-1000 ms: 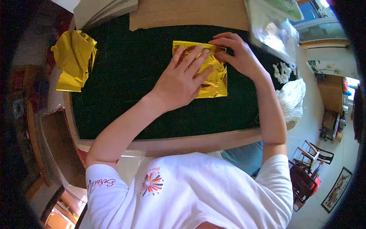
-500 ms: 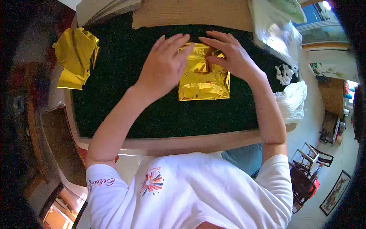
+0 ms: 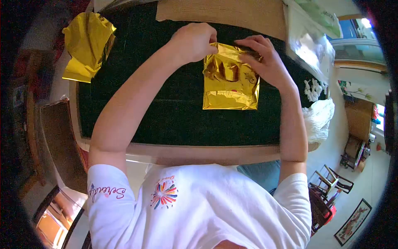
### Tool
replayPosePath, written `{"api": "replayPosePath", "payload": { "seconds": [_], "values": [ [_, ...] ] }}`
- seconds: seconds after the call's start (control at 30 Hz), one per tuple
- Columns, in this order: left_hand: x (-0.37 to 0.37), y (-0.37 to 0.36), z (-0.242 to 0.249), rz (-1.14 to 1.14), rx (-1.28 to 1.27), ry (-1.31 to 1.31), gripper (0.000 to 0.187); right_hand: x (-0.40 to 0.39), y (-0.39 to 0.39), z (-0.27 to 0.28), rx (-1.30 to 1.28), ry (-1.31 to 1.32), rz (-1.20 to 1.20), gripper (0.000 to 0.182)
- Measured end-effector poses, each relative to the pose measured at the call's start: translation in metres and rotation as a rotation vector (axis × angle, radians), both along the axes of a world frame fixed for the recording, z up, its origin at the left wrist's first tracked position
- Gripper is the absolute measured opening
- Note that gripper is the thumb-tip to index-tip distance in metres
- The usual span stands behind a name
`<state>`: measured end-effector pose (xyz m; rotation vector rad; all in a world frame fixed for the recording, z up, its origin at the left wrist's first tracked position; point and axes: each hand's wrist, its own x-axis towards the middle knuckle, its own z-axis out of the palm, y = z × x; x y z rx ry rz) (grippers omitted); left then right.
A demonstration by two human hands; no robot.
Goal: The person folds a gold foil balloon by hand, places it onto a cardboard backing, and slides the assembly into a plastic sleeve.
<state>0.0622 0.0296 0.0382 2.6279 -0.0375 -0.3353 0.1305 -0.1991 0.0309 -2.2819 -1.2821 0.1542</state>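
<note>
A shiny gold foil packet [image 3: 230, 85] lies on the dark green table surface [image 3: 166, 112] in front of me. My left hand [image 3: 195, 41] is at its top left corner, with fingers and thumb pinched on the foil edge. Over the top right corner is my right hand [image 3: 265, 62], fingers bent and slightly apart, touching or just above the foil. A second piece of gold foil [image 3: 87, 47] rests at the table's far left.
Brown cardboard [image 3: 224, 11] lies along the far edge. Clear plastic bags [image 3: 309, 47] are at the back right, with small white pieces [image 3: 313, 90] and a crumpled white bag [image 3: 319, 120] nearer me. Chairs [image 3: 331, 182] stand at the right.
My left hand has moved up and right from above the packet to its top left corner and closed there. My right hand has shifted slightly right and down. The camera view has shifted a little.
</note>
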Motion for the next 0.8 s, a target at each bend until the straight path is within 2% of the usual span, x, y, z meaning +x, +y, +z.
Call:
{"api": "replayPosePath", "payload": {
  "seconds": [0.07,0.17,0.23,0.27,0.33,0.4,0.43,0.63,0.77,0.8],
  "values": [
    [-0.002,-0.003,0.003,-0.005,0.026,-0.008,0.034,0.009,-0.003,0.001,-0.006,0.208,-0.053,0.030],
    [-0.006,0.002,0.003,0.061,-0.065,-0.013,0.030,0.012,-0.006,-0.006,-0.011,0.204,-0.070,0.027],
    [-0.009,0.017,-0.012,0.128,-0.425,-0.089,0.026,0.010,-0.005,-0.007,0.003,0.185,-0.053,0.028],
    [-0.016,0.022,-0.016,0.126,-0.424,-0.088,0.026,0.006,-0.003,-0.006,0.032,0.155,-0.052,0.030],
    [-0.033,0.026,-0.019,0.034,-0.377,-0.301,0.025,-0.001,-0.003,-0.005,0.058,0.130,-0.051,0.032],
    [-0.043,0.022,-0.018,0.031,-0.283,-0.341,0.025,-0.005,-0.002,-0.006,0.013,-0.104,0.017,0.038],
    [-0.044,0.021,-0.018,0.025,-0.187,-0.387,0.026,-0.007,-0.002,-0.005,0.012,-0.105,0.022,0.038],
    [-0.041,0.007,-0.038,0.059,-0.109,-0.560,0.020,-0.010,-0.003,-0.005,-0.030,-0.050,0.017,0.040],
    [-0.043,0.002,-0.042,0.056,-0.086,-0.658,0.023,-0.013,-0.006,-0.005,-0.001,-0.030,0.013,0.039],
    [-0.043,0.003,-0.043,-0.005,-0.066,-0.717,0.022,-0.014,-0.006,-0.003,-0.031,-0.028,0.020,0.039]
  ]
}}
